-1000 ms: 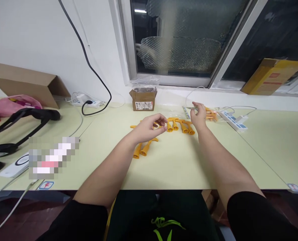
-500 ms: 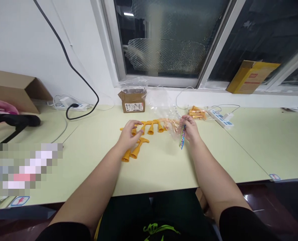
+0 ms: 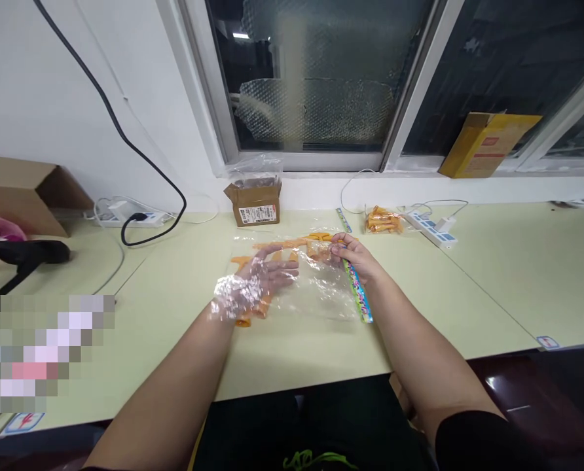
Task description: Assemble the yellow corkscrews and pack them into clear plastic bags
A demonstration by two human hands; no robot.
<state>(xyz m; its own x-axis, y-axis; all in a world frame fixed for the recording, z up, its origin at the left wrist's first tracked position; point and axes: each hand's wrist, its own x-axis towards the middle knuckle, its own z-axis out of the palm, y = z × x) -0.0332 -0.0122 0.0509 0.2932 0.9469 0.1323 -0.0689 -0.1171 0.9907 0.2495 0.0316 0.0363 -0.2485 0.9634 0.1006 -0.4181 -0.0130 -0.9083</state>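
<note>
Pinched at its colour-printed edge, a clear plastic bag (image 3: 321, 297) is held in my right hand (image 3: 355, 256). The film spreads left over my left hand (image 3: 262, 278), whose fingers are stretched out and apart. I cannot tell whether that hand is inside the bag or behind it. Several yellow-orange plastic pieces shaped like small hammers (image 3: 319, 235) lie on the table beneath, many seen only through the film. One flared end (image 3: 243, 322) pokes out below my left wrist.
A bag of similar yellow pieces (image 3: 384, 220) lies at the back, beside a power strip (image 3: 432, 229). Near it is a printed strip (image 3: 344, 220). A small cardboard box (image 3: 256, 203) stands by the wall. At left are a larger carton (image 3: 21, 190) and a black cable (image 3: 110, 104).
The bag, bunched by my right hand before, is now spread out across the hammer-shaped pieces and my left hand. My left fingers have straightened. The view has shifted slightly.
</note>
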